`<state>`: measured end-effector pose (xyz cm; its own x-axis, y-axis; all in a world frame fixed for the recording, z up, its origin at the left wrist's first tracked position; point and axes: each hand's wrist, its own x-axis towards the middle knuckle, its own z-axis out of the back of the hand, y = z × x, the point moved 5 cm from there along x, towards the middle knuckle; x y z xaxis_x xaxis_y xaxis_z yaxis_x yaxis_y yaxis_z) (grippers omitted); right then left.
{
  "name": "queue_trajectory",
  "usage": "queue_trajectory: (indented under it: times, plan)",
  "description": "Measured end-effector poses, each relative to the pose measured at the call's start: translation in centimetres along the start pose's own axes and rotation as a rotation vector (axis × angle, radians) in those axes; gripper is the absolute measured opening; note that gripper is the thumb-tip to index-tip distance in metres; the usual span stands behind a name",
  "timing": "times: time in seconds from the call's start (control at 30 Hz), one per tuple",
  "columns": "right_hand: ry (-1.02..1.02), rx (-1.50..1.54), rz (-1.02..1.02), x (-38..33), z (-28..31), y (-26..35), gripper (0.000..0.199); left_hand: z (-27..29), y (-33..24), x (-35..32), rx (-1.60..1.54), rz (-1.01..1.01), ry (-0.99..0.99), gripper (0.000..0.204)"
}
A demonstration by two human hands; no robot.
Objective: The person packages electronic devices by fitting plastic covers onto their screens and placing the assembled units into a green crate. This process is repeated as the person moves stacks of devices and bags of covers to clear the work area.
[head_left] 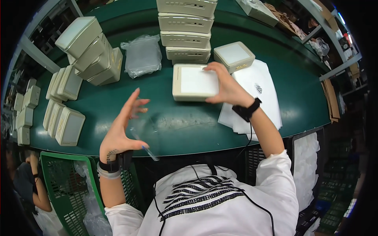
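My right hand (230, 87) spans the right end of a cream box-shaped device (195, 80) with a white top panel, fingers at its far edge and thumb at its near edge. The device rests on the green table. To the left, my left hand (123, 131) is raised with thumb and fingers spread wide. A thin clear plastic film (142, 137) hangs at its thumb and fingers; its full outline is hard to make out.
Stacked cream devices (185, 39) stand behind, with more piles (94, 59) at left. Clear plastic bags (143, 56) lie between them. White bags (256, 94) and another device (235, 56) are at right. A green crate (65, 185) sits below the table's left edge.
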<state>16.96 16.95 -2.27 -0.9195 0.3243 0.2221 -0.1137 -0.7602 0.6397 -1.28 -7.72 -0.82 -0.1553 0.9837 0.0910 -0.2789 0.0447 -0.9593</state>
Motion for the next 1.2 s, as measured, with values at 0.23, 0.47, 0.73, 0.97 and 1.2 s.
queue_trajectory:
  times: [0.23, 0.47, 0.73, 0.97, 1.2]
  plan:
    - [-0.344, -0.266, -0.052, -1.2, -1.4, 1.0, 0.081, -1.1, 1.7, -1.7, -0.646, -0.035, -0.410, 0.087]
    - [0.069, 0.313, 0.105, -6.6, -7.5, 11.9, 0.049, -8.2, 6.1, -7.1, -1.257, 0.348, -0.483, 0.065]
    - [-0.337, 0.916, -0.401, -10.9, -8.3, 6.1, 0.010, -0.6, -1.3, -11.2, 0.121, 0.429, -0.553, 0.070]
    - [-0.429, 1.083, -0.528, -12.9, -10.4, 4.7, 0.017, 21.6, 0.8, -16.9, 1.258, 0.791, -0.705, 0.075]
    - [-0.464, 1.013, -0.515, -16.2, -10.4, 4.8, 0.017, 25.0, 5.3, -18.4, 1.079, 0.782, -0.717, 0.074]
